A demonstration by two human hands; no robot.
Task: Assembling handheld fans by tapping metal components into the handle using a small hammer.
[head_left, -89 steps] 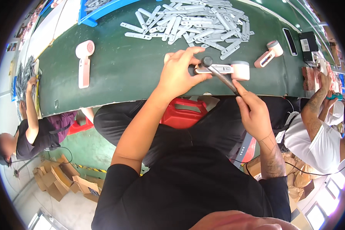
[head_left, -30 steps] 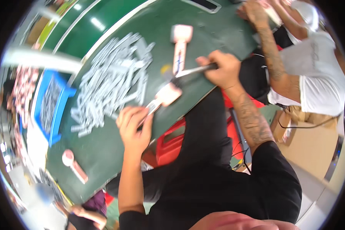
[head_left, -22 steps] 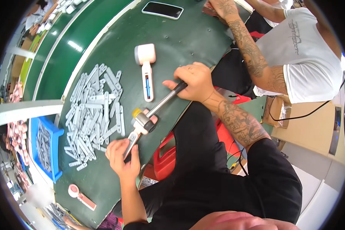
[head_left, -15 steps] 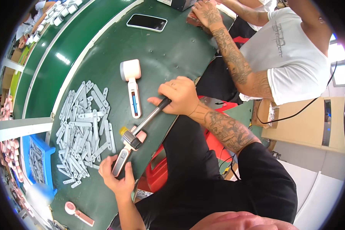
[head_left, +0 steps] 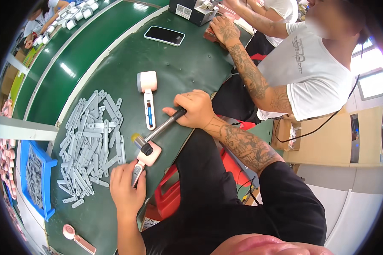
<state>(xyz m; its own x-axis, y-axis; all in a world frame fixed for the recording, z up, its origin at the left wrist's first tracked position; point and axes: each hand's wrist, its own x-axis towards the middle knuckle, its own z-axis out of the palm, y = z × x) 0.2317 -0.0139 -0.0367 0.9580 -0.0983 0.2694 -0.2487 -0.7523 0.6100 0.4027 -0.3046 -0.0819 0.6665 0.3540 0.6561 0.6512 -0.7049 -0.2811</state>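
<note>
- Left of centre: pink device (head_left: 150,158), grey strip in its handle, head twd upper R, handle twd lower L, over green table (head_left: 174,63).
- L hand (head_left: 127,189), lower L of ctr: thumb one side, fingers the other, closed round the handle's lower end, no real gap.
- R hand (head_left: 195,108), mid-frame: fingers wrapped tight on dark grip of mallet (head_left: 165,124), one digit poking out twd L.
- Mallet head's overlapping the pink head's upper L edge. Touching or just above? Can't tell.
- Risk: an off-angle blow could mark or crack the pink shell.
- Risk: L fingers are v. near the mallet head; a slip down the handle could catch knuckles.
- Risk: too loose a pinch & the device may skid or twist under a knock.
- Risk: 2nd device (head_left: 147,83), just above, handle open w/ blue part showing; a wide swing could clip it. Same for grey strips (head_left: 89,148) at L: they'd scatter.
- Hard to see: mallet's yellow end is blurry; handle tip's behind L fingers; device's underside hidden, so support unclear; 2nd handle's innards too small to read.
</note>
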